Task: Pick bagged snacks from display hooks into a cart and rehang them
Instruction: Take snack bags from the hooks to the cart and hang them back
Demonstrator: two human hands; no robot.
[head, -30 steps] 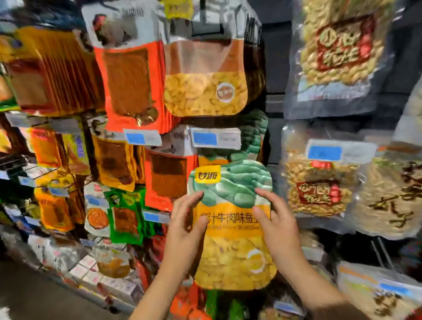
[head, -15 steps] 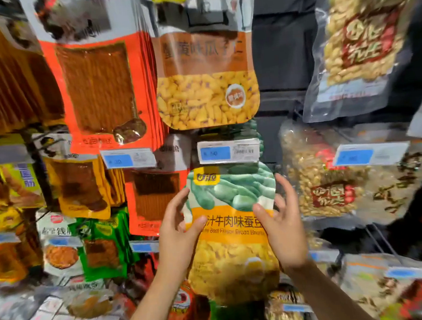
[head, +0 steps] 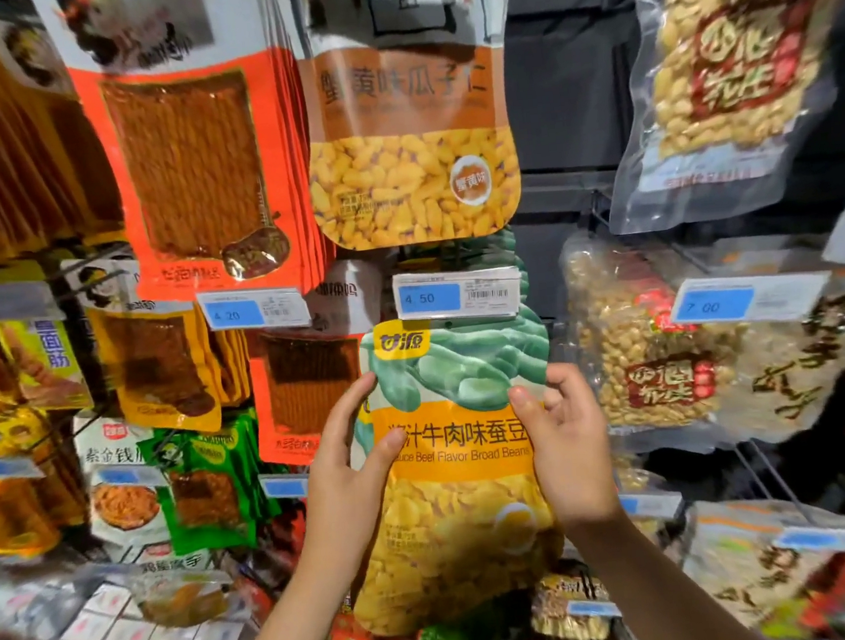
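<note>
A green and yellow broad bean bag (head: 456,476) hangs in front of me, its top edge just under a 4.50 price tag (head: 457,296). My left hand (head: 345,474) grips its left edge, thumb on the front. On the right edge sits my right hand (head: 567,447), thumb pressed on the front and fingers curled behind. More green bags of the same kind show behind the tag. The hook itself is hidden by the tag.
An orange sunflower seed bag (head: 410,135) hangs directly above. Red-orange spicy strip bags (head: 200,176) hang to the left, clear peanut bags (head: 639,340) to the right. Small boxes (head: 130,626) lie on a low shelf at bottom left.
The view has moved closer to the rack and the bag now sits higher, right under the price tag. Both hands keep their hold on its sides.
</note>
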